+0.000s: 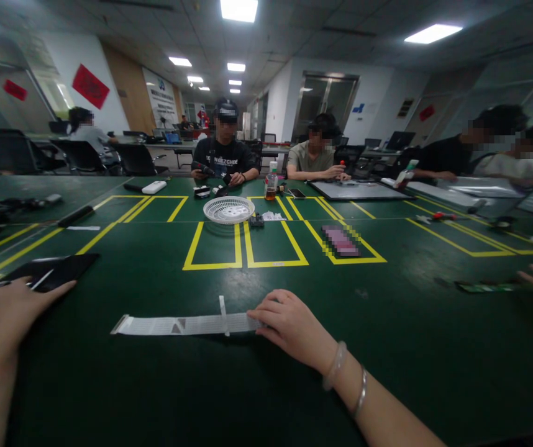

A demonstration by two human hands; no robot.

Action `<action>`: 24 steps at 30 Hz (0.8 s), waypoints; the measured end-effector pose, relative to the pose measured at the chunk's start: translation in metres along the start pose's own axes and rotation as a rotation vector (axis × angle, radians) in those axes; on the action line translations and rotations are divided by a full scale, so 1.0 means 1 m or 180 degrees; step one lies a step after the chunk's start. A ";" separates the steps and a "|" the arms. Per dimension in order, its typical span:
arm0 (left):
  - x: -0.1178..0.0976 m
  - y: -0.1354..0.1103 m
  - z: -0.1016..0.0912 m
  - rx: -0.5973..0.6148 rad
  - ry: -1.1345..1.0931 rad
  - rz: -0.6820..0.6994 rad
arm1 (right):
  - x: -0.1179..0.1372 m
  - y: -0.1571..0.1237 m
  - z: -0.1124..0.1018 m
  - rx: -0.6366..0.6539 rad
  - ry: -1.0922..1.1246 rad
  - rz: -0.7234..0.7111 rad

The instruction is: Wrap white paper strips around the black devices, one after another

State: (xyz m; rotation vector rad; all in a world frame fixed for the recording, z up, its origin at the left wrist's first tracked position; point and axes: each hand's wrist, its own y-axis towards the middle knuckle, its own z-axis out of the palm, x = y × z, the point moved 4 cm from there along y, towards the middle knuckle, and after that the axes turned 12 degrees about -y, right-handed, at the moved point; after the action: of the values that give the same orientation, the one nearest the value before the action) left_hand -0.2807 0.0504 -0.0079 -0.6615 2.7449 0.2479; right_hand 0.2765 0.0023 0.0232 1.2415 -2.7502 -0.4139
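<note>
Tape [213,267] marks the table [415,347], right hand [289,324] pinching ribbon cable [154,326], left hand's [8,308] grip unclear.

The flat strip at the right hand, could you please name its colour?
The flat strip is whitish, seen best in the head view.

The tabletop [164,391] is dark green, marked with yellow tape [213,267]. A white ribbon cable [154,326] stretches across its near part — a flat black slab [73,267] to the left, a green circuit board [485,287] to the right. Farther back stand a round white basket [210,217] and a bottle [271,186].
</note>
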 end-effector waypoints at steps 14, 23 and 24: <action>-0.216 -0.096 0.036 0.0173 -0.1044 0.2811 | 0.008 -0.003 -0.006 -0.0414 0.0127 -0.0415; -0.256 -0.148 0.091 0.1456 -0.1372 0.3332 | 0.014 0.000 -0.007 -0.0332 0.0106 -0.0507; -0.256 -0.150 0.094 0.1488 -0.1345 0.3353 | 0.014 0.000 -0.007 -0.0332 0.0113 -0.0515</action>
State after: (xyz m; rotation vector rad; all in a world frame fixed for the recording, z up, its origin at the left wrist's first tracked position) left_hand 0.0298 0.0467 -0.0248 0.8800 2.3230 -0.0472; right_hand 0.2686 -0.0098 0.0294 1.4345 -2.5721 -0.5364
